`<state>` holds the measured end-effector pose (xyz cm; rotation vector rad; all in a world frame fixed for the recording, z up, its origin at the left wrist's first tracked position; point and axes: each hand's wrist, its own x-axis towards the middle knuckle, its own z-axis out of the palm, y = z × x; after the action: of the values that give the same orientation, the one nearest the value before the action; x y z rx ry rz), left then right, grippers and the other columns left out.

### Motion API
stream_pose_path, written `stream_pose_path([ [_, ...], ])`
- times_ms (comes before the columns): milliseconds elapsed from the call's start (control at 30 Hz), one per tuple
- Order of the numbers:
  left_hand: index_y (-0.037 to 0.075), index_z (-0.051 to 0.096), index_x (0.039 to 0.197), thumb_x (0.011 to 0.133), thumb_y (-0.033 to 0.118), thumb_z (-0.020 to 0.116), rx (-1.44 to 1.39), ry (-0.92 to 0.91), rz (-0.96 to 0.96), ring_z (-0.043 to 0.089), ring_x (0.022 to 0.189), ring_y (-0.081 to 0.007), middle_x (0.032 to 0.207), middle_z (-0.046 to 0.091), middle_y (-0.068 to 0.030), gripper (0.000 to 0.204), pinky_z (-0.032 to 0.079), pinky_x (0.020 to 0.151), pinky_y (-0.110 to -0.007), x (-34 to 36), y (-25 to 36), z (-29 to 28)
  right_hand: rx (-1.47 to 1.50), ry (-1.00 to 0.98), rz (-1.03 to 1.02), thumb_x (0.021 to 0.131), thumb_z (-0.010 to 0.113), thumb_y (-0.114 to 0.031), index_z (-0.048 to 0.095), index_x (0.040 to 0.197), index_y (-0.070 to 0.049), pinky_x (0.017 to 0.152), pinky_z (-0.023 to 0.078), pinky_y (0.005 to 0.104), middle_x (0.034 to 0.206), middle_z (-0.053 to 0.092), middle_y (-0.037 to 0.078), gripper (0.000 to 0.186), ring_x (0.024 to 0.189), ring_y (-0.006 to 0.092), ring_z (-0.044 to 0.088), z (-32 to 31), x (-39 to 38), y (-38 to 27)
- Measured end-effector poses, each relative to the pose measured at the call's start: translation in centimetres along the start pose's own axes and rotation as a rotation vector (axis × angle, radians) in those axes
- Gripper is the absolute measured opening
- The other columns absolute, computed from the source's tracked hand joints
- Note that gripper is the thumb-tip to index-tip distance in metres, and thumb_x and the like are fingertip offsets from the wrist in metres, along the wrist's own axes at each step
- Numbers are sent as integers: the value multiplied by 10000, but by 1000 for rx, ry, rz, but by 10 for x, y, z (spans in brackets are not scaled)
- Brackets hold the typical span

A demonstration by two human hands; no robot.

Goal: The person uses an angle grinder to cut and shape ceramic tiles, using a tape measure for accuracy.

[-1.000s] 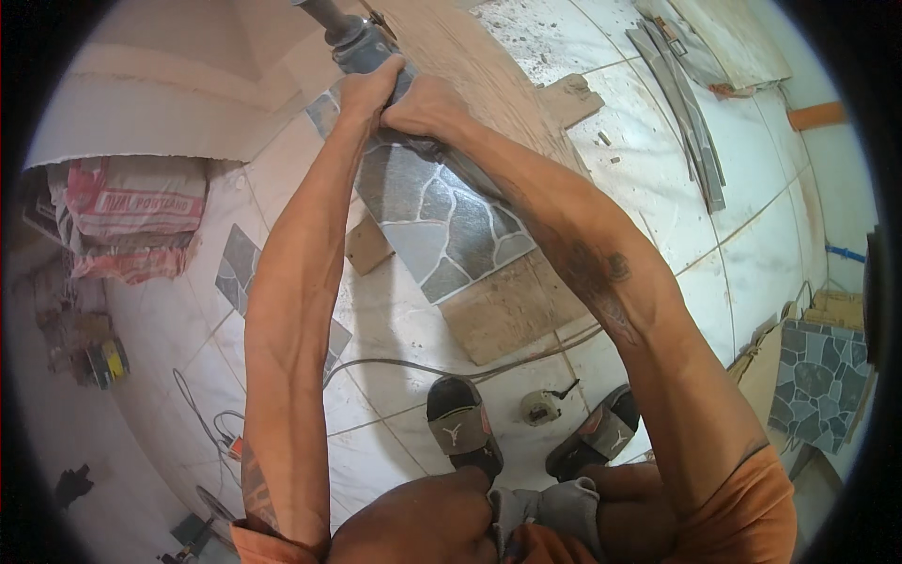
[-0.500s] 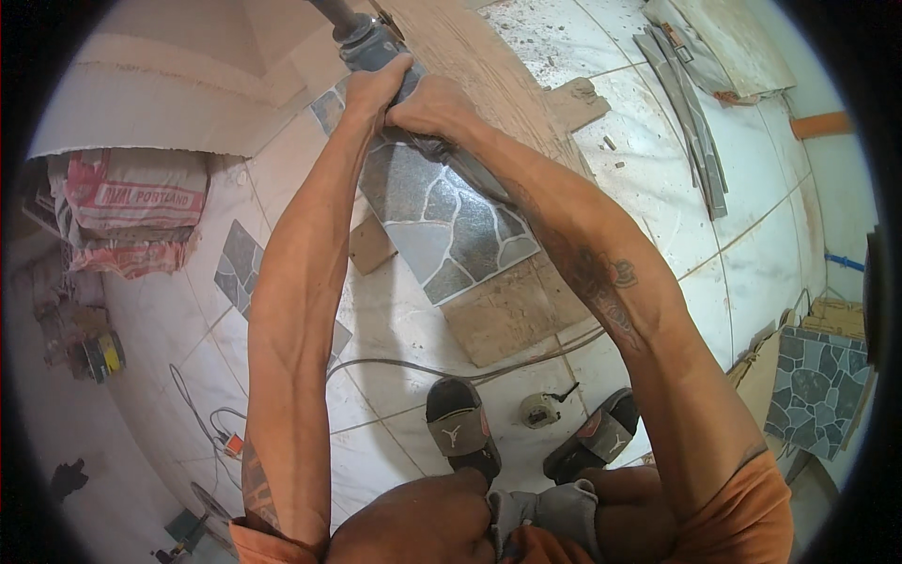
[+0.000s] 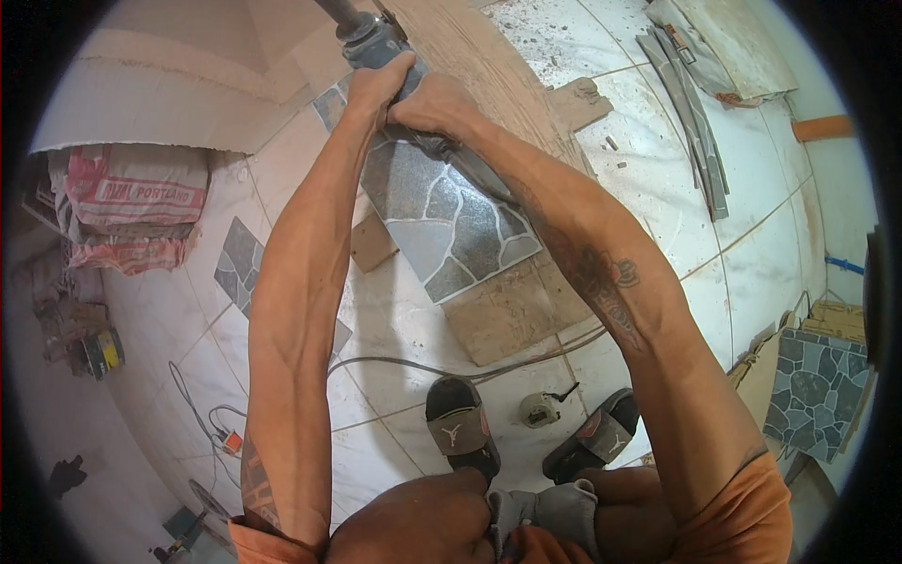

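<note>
Both hands are wrapped firmly around a dark power tool [image 3: 374, 49] at the far end of the patterned tile [image 3: 474, 235]; the left hand [image 3: 379, 85] lies over its left side, the right hand [image 3: 434, 103] closes on it just beside, though most fingertips are hidden. I cannot tell whether the tool touches the tile. Along the tile's right side runs a long wooden board [image 3: 484, 70], and a brown wooden piece [image 3: 512, 310] juts out from its near end. A small wooden block [image 3: 374, 244] lies just left of the tile. Nearer the person than the tile are a dark cable [image 3: 423, 364], a round roll [image 3: 538, 410] and two sandals [image 3: 458, 425]. Well left of the tile are stacked sacks [image 3: 136, 193]; well right of it lie thin grey strips [image 3: 695, 141]
</note>
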<state>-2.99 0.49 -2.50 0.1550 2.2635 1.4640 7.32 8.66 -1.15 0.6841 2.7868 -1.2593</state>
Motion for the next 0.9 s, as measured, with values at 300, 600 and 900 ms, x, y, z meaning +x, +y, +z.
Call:
stream_pose_path([
  [300, -129, 635, 1041, 722, 394, 748, -3, 1, -13, 667, 816, -244, 974, 676, -183, 623, 535, 699, -355, -6, 3, 3, -10, -10, 0, 635, 686, -440, 696, 864, 110, 768, 534, 417, 923, 670, 326, 596, 898, 416, 680, -1, 0, 3],
  [600, -132, 641, 1039, 717, 413, 747, 15, 2, -32, 666, 825, -250, 1000, 676, -191, 642, 531, 710, -361, -15, 5, 4, -11, 4, -1, 623, 698, -466, 698, 883, 113, 777, 540, 415, 948, 672, 323, 635, 919, 411, 678, -1, -7, 2],
  [900, -120, 644, 1034, 712, 419, 745, -1, 1, -32, 655, 818, -238, 971, 673, -171, 636, 524, 707, -351, -6, 4, 0, 5, -70, 42, 644, 632, -336, 695, 974, 90, 850, 539, 416, 1020, 671, 303, 542, 1011, 409, 663, -6, -6, -6],
])
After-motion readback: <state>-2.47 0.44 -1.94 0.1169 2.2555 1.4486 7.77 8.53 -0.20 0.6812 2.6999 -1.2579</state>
